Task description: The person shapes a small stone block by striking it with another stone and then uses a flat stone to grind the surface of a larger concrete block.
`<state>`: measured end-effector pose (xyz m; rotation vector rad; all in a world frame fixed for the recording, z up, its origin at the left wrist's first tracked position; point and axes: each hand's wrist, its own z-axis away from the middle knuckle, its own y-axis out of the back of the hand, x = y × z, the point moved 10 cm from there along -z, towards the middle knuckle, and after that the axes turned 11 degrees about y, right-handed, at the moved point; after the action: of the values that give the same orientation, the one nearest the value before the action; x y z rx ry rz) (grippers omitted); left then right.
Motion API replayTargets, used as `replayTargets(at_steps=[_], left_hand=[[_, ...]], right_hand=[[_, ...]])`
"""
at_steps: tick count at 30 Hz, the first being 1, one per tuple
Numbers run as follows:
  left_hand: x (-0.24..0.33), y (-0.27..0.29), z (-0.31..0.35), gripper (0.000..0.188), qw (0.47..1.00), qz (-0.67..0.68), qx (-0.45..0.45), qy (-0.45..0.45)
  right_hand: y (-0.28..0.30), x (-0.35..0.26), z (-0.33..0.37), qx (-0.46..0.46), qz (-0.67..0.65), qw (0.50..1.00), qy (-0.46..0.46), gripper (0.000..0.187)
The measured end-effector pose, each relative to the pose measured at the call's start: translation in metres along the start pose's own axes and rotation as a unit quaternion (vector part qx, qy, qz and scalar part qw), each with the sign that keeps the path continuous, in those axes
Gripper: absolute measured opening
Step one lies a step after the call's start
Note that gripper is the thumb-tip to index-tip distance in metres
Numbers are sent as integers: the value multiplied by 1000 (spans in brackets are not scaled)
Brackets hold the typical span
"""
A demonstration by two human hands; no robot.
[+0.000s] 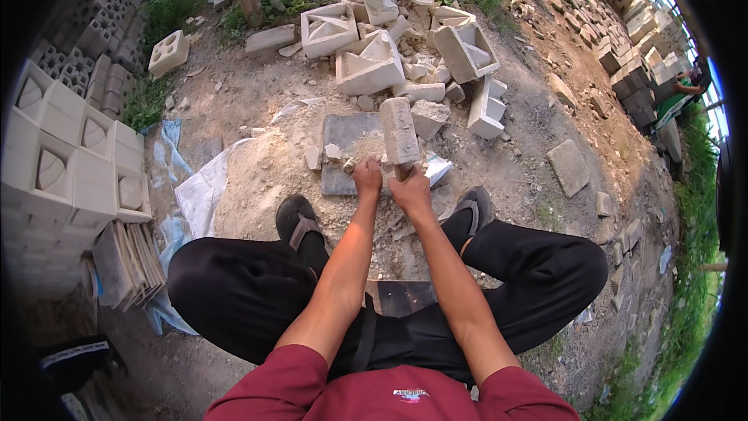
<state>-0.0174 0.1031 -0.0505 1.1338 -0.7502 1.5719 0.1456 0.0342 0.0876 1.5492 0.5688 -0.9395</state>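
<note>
My right hand is wrapped round the short handle of a mallet. The dusty, block-shaped mallet head points away from me, above the right side of a flat dark grey slab. Close by on the left, my left hand is closed low over the slab; what its fingers hold, if anything, is hidden. Pale broken chunks and crumbs lie on the slab beside that hand. A mound of pale crushed grit spreads left of the slab.
Broken pale blocks are heaped beyond the slab. At left stand stacked hollow blocks, with leaning thin boards below. White sheeting lies by the grit. My sandalled feet flank the work. A person is at far right.
</note>
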Motion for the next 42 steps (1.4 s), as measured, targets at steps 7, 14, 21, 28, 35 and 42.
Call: replayTargets(at_steps=[7, 14, 21, 28, 35, 42], left_hand=[[-23, -12, -11, 43, 998, 40, 1, 38], [-10, -14, 2, 52, 989, 126, -35, 73], [12, -9, 6, 52, 998, 15, -15, 62], [57, -26, 28, 29, 943, -268, -18, -194], [55, -18, 22, 25, 946, -303, -9, -118], [52, -9, 25, 24, 941, -323, -1, -103]], right_hand=[[-9, 25, -5, -125, 146, 980, -52, 46], [2, 16, 4, -19, 80, 997, 0, 53], [-4, 29, -13, -114, 115, 986, -40, 52], [22, 34, -13, 11, 42, 997, -59, 56], [23, 71, 3, 20, 83, 989, -119, 55], [1, 73, 10, -37, 119, 983, -138, 53]])
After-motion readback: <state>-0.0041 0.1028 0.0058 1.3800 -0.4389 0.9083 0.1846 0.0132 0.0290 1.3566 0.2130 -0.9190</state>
